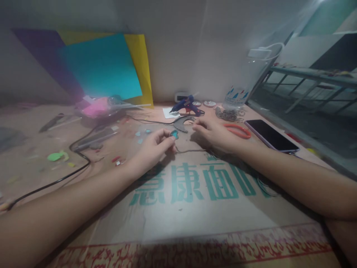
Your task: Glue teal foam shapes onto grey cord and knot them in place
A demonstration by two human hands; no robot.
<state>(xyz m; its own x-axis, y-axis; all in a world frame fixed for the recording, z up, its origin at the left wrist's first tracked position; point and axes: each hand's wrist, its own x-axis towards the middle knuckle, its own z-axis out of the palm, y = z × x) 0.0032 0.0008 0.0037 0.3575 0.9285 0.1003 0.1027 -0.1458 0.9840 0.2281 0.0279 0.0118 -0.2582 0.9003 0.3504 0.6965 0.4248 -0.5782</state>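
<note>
My left hand [158,147] is closed, with thumb and fingers pinching a small teal heart-shaped piece [174,134]. A thin brown cord [192,150] runs from beneath this hand along the board toward my right wrist. My right hand [210,134] has its thumb and fingertips pressed together beside a grey crescent-shaped piece [180,124]. Whether those fingers hold anything is too small to tell. Several little teal pieces [138,134] lie left of the left hand. Behind the crescent stands a blue glue gun [187,105], its nozzle over a white paper square [169,113].
Orange handles [237,131], a phone [270,136], a grey braided bundle [228,114] and a clear bottle [237,91] are on the right. Coloured sheets [103,67] lean on the wall. A black cable [80,163] crosses the left among scraps, including a green piece [55,156].
</note>
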